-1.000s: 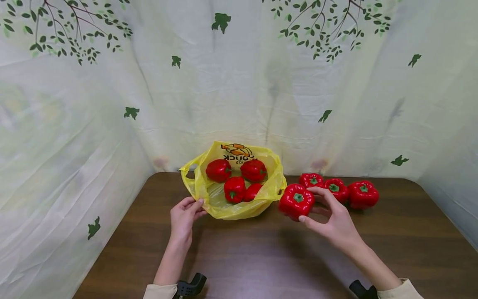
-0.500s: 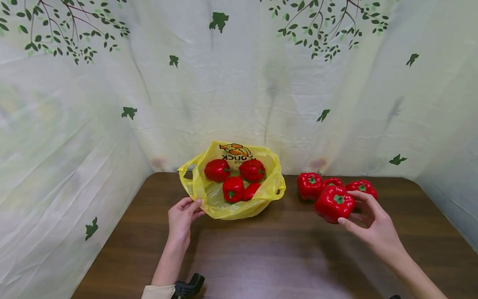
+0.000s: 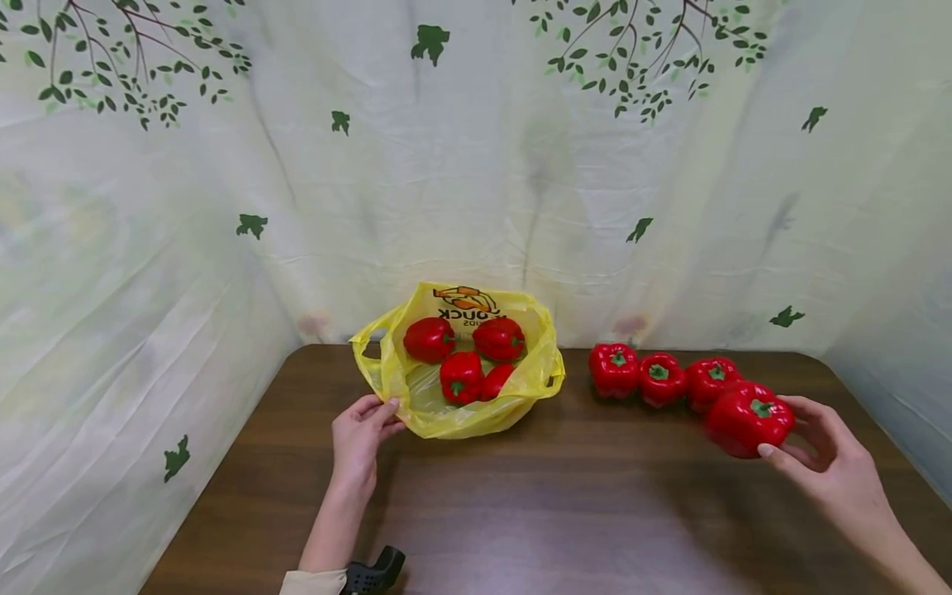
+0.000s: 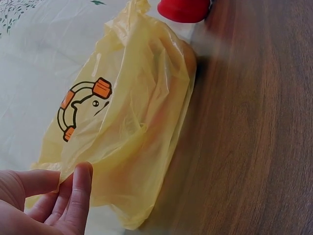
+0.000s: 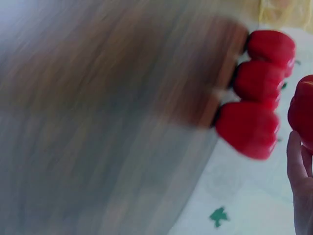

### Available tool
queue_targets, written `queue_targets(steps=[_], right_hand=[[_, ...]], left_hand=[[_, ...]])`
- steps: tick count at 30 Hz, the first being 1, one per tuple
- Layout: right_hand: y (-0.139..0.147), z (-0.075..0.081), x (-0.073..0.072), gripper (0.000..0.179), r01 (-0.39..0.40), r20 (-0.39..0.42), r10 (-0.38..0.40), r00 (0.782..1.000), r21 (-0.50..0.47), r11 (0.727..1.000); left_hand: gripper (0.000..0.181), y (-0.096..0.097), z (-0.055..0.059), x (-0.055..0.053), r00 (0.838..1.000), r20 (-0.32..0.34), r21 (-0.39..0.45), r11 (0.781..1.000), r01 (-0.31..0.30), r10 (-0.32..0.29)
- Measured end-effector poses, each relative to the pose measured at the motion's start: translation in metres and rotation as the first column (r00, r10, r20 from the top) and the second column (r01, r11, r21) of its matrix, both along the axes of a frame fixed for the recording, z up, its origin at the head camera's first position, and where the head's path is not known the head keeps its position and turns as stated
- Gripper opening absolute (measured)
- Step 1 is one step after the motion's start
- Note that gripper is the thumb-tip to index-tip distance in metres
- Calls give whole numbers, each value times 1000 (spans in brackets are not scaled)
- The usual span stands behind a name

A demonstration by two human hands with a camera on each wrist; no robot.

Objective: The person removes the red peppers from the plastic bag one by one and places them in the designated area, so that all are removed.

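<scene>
In the head view my right hand (image 3: 836, 459) grips a red bell pepper (image 3: 749, 420) between thumb and fingers, above the right part of the table. The same held bell pepper (image 5: 302, 112) shows at the right edge of the right wrist view, partly cut off. My left hand (image 3: 360, 438) pinches the near left rim of a yellow plastic bag (image 3: 461, 423), which lies with its mouth open toward me. Several red peppers, among them one front pepper (image 3: 461, 378), lie inside. From the left wrist view, thumb and fingers (image 4: 80, 191) hold the thin plastic.
To the right of the bag, three red bell peppers stand in a row near the back edge: a left one (image 3: 614, 371), a middle one (image 3: 662, 380) and a right one (image 3: 712, 384). A leaf-printed white curtain (image 3: 476, 182) hangs behind the brown wooden table (image 3: 521, 512).
My right hand has carried the bell pepper rightward, away from the bag and past the row of three. The left hand keeps its hold on the bag's rim.
</scene>
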State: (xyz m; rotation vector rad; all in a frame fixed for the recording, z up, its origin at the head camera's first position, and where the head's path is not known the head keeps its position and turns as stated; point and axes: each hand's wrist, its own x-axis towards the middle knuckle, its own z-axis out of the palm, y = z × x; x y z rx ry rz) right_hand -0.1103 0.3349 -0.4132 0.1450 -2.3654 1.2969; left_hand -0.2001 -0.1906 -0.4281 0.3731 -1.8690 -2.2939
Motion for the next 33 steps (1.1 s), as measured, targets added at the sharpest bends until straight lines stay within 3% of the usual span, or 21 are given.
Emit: queue_targets(steps=[3,5,9,12,16,22,28,33], right_hand=[[10,-4,1,72,111,21,-112,994,24,994],[15,-7,1,74,209,42,-211,977,48,977],[21,-10,-2,78,376,117,-383,916,81,923],[24,-10,-6,80,442,182,-454,872,105,891],[31,-11,-14,80,460,230,-474,850,113,880],[39,-19,-26,83,470,275,-478,834,99,877],[47,-28,-37,89,430,333,-420,844,47,902],[51,-30,-46,92,403,376,-393,839,55,913]], left_hand=[[30,0,0,0,1000,3,1,1000,3,-3],[29,0,0,1,1000,6,-1,1000,3,-3],[29,0,1,1,1000,5,-6,1000,2,-2],[29,0,2,2,1000,7,-13,1000,2,-2],[29,0,2,2,1000,8,-17,1000,1,-1],[28,1,1,2,1000,7,-15,1000,0,0],[28,2,1,1,1000,4,-11,1000,1,-1],[27,3,0,0,1000,6,-21,1000,-4,4]])
